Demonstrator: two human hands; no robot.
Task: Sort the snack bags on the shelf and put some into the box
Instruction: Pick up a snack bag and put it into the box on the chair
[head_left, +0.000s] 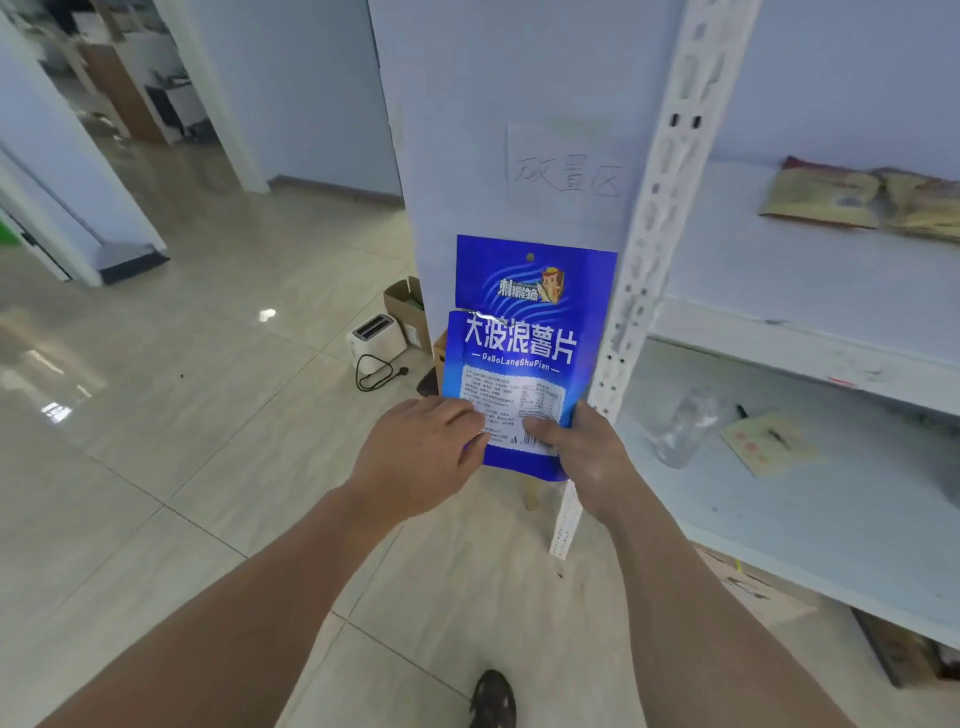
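Note:
A blue potato-chip bag (524, 338) stands upright in front of me, its printed back facing me. My right hand (582, 457) grips its lower right corner, thumb on the white label. My left hand (421, 452) holds the lower left edge, fingers lying over the label. On the white shelf (769, 322) to the right, two yellowish snack bags (831, 200) lie side by side on the upper board. An open cardboard box (408, 306) sits on the floor behind the white panel, partly hidden.
A white panel with a handwritten paper sign (566, 163) stands just behind the bag. The lower shelf board holds a clear plastic bottle (680, 434), a flat yellow packet (769, 441) and a pen. A white toaster (376, 335) with its cord lies on the tiled floor.

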